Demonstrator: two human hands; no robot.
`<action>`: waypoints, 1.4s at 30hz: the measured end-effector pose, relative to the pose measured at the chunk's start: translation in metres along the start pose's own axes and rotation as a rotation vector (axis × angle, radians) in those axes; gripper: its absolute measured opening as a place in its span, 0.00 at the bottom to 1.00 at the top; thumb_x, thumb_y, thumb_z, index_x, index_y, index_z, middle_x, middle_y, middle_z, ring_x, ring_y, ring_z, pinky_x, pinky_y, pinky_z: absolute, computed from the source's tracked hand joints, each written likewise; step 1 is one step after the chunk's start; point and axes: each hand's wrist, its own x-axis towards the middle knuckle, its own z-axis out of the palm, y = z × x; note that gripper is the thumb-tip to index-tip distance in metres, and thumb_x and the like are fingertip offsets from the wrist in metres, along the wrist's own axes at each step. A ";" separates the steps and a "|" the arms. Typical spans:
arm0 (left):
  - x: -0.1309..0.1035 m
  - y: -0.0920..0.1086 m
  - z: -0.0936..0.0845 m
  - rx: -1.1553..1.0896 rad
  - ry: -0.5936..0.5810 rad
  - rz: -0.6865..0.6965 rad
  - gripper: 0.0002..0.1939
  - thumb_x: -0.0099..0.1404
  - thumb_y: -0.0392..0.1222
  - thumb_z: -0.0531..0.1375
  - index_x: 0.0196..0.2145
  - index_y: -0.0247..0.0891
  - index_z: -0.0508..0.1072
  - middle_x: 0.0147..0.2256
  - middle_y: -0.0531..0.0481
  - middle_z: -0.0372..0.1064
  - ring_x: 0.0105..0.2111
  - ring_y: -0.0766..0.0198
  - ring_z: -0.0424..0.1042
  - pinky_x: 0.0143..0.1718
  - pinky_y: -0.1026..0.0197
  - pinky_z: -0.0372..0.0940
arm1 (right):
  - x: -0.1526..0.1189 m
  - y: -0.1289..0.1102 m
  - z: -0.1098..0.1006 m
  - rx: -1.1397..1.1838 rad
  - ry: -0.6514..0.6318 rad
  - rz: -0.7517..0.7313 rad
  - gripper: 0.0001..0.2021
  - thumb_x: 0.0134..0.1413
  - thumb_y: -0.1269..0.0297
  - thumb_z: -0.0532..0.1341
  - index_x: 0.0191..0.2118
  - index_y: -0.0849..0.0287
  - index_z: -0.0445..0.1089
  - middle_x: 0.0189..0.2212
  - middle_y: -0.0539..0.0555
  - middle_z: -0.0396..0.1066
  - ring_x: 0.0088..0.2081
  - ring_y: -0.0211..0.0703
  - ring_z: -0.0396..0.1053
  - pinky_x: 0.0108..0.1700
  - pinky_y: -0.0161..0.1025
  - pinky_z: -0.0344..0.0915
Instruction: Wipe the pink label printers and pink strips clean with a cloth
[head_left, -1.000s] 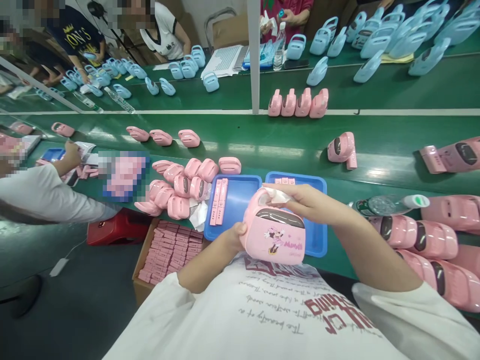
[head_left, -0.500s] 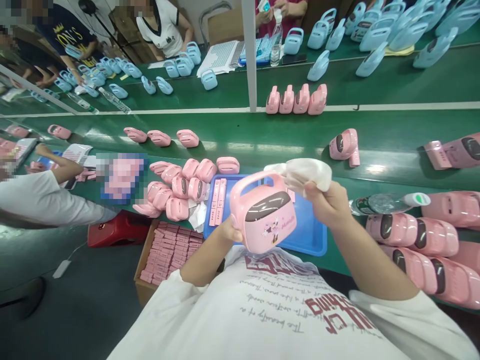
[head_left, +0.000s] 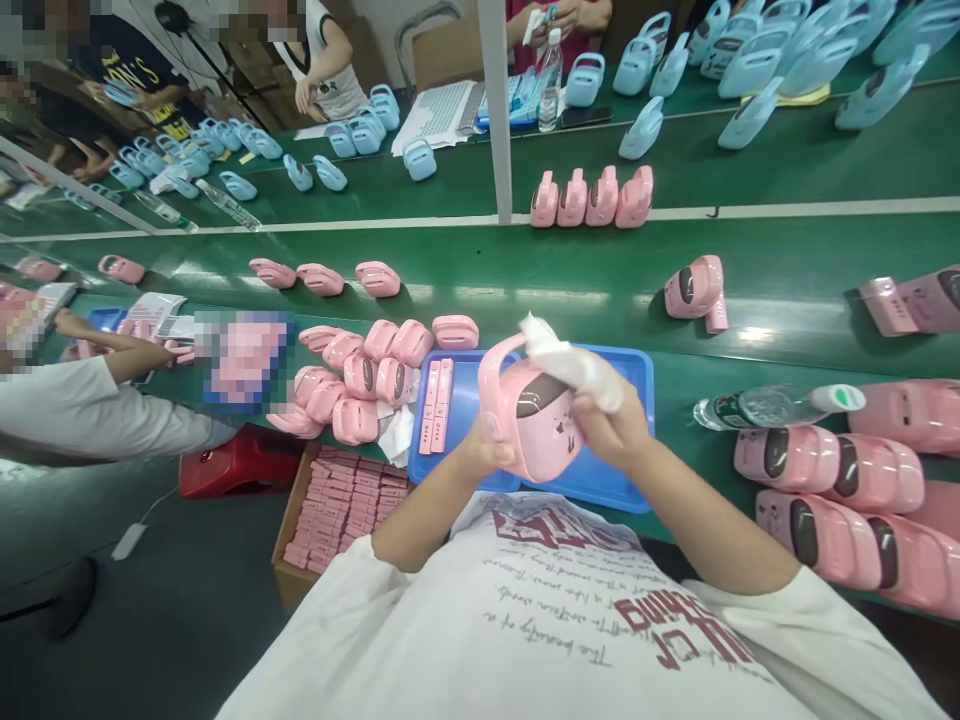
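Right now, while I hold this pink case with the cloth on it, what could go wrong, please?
The left hand holds the case by one side, so that grip might slip and drop it onto the trays.

The cloth in the right hand has a loose end by the handle and could snag.

The bottle lies on its side and might roll if bumped.

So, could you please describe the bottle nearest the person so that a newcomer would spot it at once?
Along the green workbench, look right of the blue trays, beyond the person's right hand. A bottle lies on its side beside grouped pink cases. Unlike those solid pink neighbours, it is clear, with a green-and-white cap pointing right.
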 end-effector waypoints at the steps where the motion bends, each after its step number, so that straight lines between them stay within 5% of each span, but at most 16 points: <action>1: 0.002 0.002 0.000 -0.081 -0.088 0.007 0.51 0.30 0.67 0.68 0.52 0.42 0.68 0.51 0.40 0.69 0.55 0.39 0.63 0.52 0.42 0.64 | -0.005 0.004 0.001 0.037 0.053 0.084 0.19 0.64 0.59 0.48 0.55 0.55 0.66 0.53 0.57 0.69 0.54 0.47 0.67 0.55 0.46 0.66; 3: 0.005 0.004 0.000 -0.202 -0.175 0.002 0.45 0.36 0.62 0.68 0.52 0.43 0.68 0.51 0.41 0.69 0.56 0.40 0.62 0.53 0.42 0.63 | -0.015 0.008 0.008 0.158 0.229 0.299 0.16 0.63 0.58 0.52 0.49 0.55 0.71 0.47 0.55 0.73 0.50 0.46 0.71 0.53 0.43 0.67; 7: 0.004 0.004 0.003 -0.380 -0.209 -0.139 0.43 0.38 0.65 0.66 0.51 0.42 0.69 0.52 0.39 0.68 0.55 0.34 0.62 0.47 0.35 0.64 | -0.027 0.009 0.024 0.472 0.807 0.713 0.18 0.61 0.51 0.52 0.42 0.56 0.74 0.39 0.52 0.76 0.47 0.45 0.73 0.54 0.44 0.67; 9: 0.003 0.004 0.003 -0.464 -0.216 -0.178 0.45 0.38 0.68 0.64 0.52 0.43 0.68 0.54 0.39 0.66 0.54 0.31 0.62 0.45 0.32 0.63 | -0.026 0.012 0.024 0.652 0.938 0.847 0.19 0.60 0.51 0.52 0.43 0.58 0.73 0.40 0.53 0.76 0.49 0.44 0.72 0.54 0.44 0.68; 14: 0.004 0.009 0.003 -0.677 -0.223 -0.260 0.47 0.42 0.74 0.57 0.53 0.39 0.68 0.53 0.38 0.67 0.49 0.38 0.68 0.49 0.35 0.61 | -0.025 0.022 0.010 0.918 0.977 1.067 0.15 0.61 0.57 0.52 0.43 0.59 0.72 0.43 0.53 0.75 0.46 0.42 0.73 0.47 0.40 0.72; 19: 0.006 0.008 -0.001 -0.742 -0.274 -0.374 0.49 0.45 0.75 0.52 0.49 0.29 0.70 0.43 0.35 0.73 0.40 0.46 0.73 0.55 0.39 0.56 | -0.026 0.016 0.003 1.006 0.957 1.108 0.14 0.61 0.61 0.51 0.40 0.58 0.72 0.38 0.52 0.77 0.41 0.40 0.75 0.40 0.38 0.74; 24: 0.006 0.007 -0.001 -0.736 -0.225 -0.443 0.49 0.47 0.73 0.52 0.52 0.27 0.67 0.44 0.32 0.71 0.48 0.40 0.69 0.59 0.38 0.49 | -0.023 0.009 0.006 1.074 0.919 1.145 0.14 0.62 0.63 0.50 0.39 0.59 0.73 0.38 0.53 0.77 0.42 0.38 0.75 0.43 0.34 0.73; 29: 0.006 0.007 0.006 -0.768 -0.197 -0.364 0.53 0.49 0.75 0.48 0.57 0.26 0.61 0.50 0.31 0.68 0.58 0.40 0.60 0.61 0.43 0.44 | -0.024 0.010 0.007 1.077 0.889 1.186 0.14 0.62 0.63 0.50 0.41 0.60 0.73 0.39 0.53 0.77 0.40 0.39 0.75 0.43 0.35 0.73; 36: 0.010 0.001 0.001 -0.707 -0.231 -0.383 0.54 0.44 0.78 0.51 0.56 0.30 0.64 0.50 0.33 0.68 0.55 0.38 0.63 0.57 0.40 0.51 | -0.036 0.019 0.010 1.002 0.808 1.186 0.13 0.57 0.58 0.56 0.42 0.60 0.72 0.39 0.52 0.76 0.37 0.41 0.76 0.36 0.35 0.75; 42: 0.013 -0.002 -0.003 -0.574 -0.245 -0.386 0.52 0.38 0.77 0.55 0.53 0.39 0.66 0.54 0.35 0.65 0.56 0.34 0.59 0.49 0.35 0.58 | -0.041 0.026 0.008 0.908 0.745 1.195 0.12 0.48 0.56 0.63 0.33 0.60 0.72 0.28 0.50 0.76 0.28 0.40 0.74 0.30 0.35 0.73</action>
